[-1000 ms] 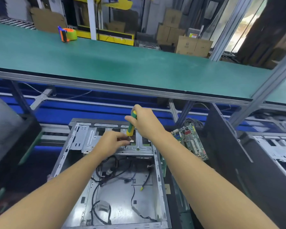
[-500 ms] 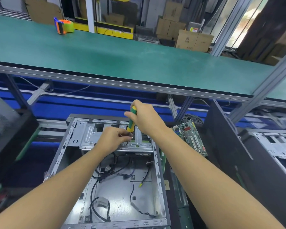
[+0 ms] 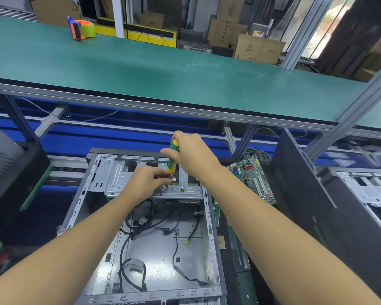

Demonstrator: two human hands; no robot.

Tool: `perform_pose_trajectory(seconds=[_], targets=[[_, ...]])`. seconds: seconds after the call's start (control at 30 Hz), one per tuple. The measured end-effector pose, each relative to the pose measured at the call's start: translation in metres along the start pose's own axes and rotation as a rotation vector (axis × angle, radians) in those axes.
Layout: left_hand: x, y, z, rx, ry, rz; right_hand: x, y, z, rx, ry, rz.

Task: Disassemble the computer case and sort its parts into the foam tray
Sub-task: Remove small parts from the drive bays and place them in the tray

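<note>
An open grey computer case lies on its side in front of me, with loose black cables on its floor. Across its far end runs a metal drive bracket. My right hand grips a green and yellow screwdriver upright over the bracket. My left hand pinches something small and metallic at the screwdriver's tip; what it is cannot be made out. No foam tray is in view.
A green circuit board leans to the right of the case beside a black panel. Another open case stands at far right, a black case at left. Behind runs a green conveyor carrying a tape dispenser.
Both hands have stayed at the bracket with the screwdriver held upright. The view has shifted slightly; the hands have barely moved against the case.
</note>
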State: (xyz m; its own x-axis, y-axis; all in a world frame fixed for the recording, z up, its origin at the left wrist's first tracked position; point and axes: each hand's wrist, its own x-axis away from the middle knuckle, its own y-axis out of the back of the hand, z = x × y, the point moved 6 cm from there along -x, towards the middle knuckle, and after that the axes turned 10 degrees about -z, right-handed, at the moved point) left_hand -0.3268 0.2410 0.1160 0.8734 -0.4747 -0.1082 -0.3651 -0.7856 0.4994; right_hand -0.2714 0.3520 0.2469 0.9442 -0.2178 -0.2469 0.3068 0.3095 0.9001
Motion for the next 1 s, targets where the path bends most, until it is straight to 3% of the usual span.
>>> perform_pose_trajectory(seconds=[0.73,1.0], targets=[[0.006,-0.006,0.002,0.153,0.082,0.016,-0.001,0.0,-0.01,-0.049,-0.021,0.0],[0.001,-0.005,0.006,0.091,0.072,-0.009,-0.002,0.002,-0.008,-0.051,-0.012,-0.006]])
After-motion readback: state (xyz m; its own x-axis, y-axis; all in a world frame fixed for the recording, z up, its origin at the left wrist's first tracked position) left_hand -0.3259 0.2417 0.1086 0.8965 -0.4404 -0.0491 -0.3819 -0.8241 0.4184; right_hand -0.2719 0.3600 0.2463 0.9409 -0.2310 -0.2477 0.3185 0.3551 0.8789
